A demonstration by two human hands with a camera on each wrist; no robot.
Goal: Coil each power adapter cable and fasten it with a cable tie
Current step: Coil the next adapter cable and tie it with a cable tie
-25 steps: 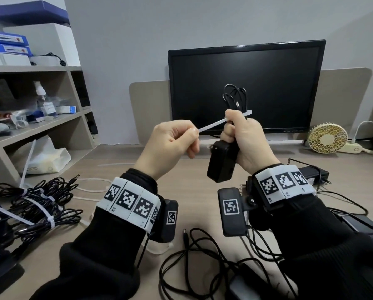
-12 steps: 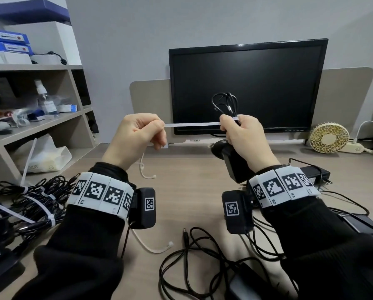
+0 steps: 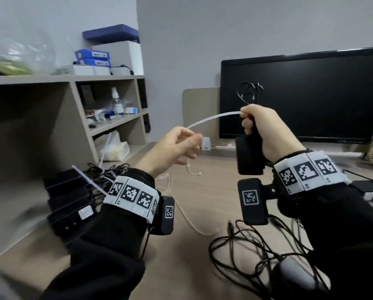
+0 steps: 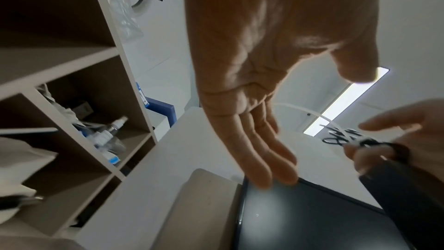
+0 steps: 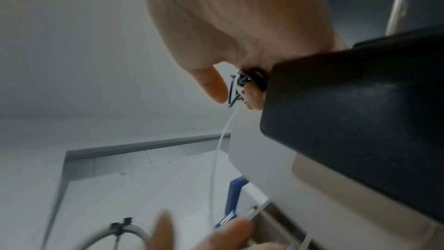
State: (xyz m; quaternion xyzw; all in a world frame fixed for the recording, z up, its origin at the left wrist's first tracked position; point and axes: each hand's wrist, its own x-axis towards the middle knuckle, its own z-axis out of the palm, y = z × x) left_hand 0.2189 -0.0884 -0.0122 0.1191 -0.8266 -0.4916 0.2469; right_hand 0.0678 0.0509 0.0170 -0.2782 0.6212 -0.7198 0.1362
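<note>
Half a second ago the white cable tie (image 3: 213, 119) ran straight and level between the two hands. Now the left hand (image 3: 177, 146) is lower and nearer to the person, and the tie bends in an arc. The camera view has also turned to the left, so more of the shelf (image 3: 107, 128) shows.

The tie's long axis goes from upper right, at the right hand (image 3: 265, 131), down to lower left. In the left wrist view the fingers (image 4: 264, 155) of the left hand are straight and released; whether they still touch the tie cannot be told.

The right hand is clenched around the coiled cable (image 3: 249, 93) and the black power adapter (image 3: 247, 156), in the air above the counter (image 3: 203, 202). The adapter hangs below the fist with its long axis near vertical, and the cable loops stand up above it.
</note>
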